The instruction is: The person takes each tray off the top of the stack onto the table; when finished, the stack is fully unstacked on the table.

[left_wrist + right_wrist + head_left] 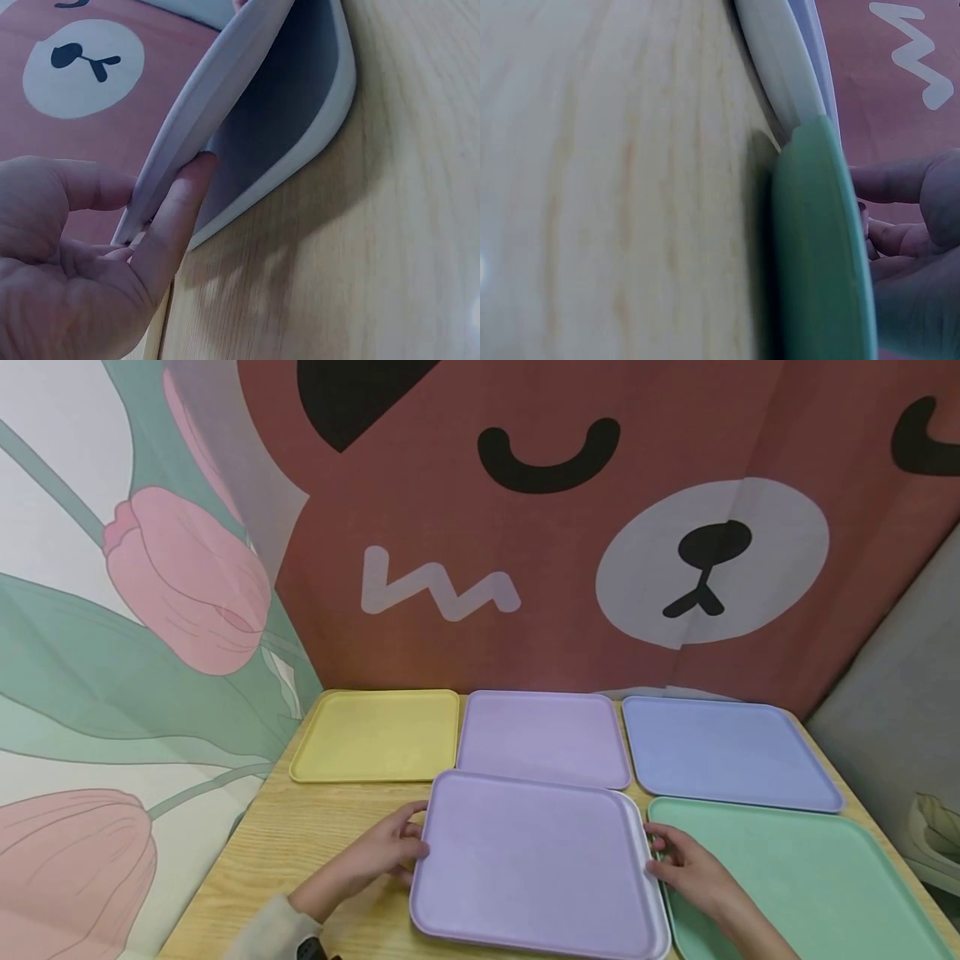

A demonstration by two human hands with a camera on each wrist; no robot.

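A light purple tray [532,860] is tilted over a white tray [319,137] on the table, its left side raised higher. My left hand [375,852] pinches the purple tray's left rim, as the left wrist view also shows. At the opposite side my right hand [693,864] has its curled fingers and thumb on the edge, where the white rim shows just beneath the purple one. A green tray [787,868] lies under and beside the right hand. In the right wrist view the green rim hides the right fingertips.
Along the back of the table [300,835] lie a yellow tray [382,735], another purple tray [543,739] and a blue tray [727,752]. Behind them hangs a cloth [420,527] printed with a bear. A flower-patterned cloth [75,652] hangs at the left.
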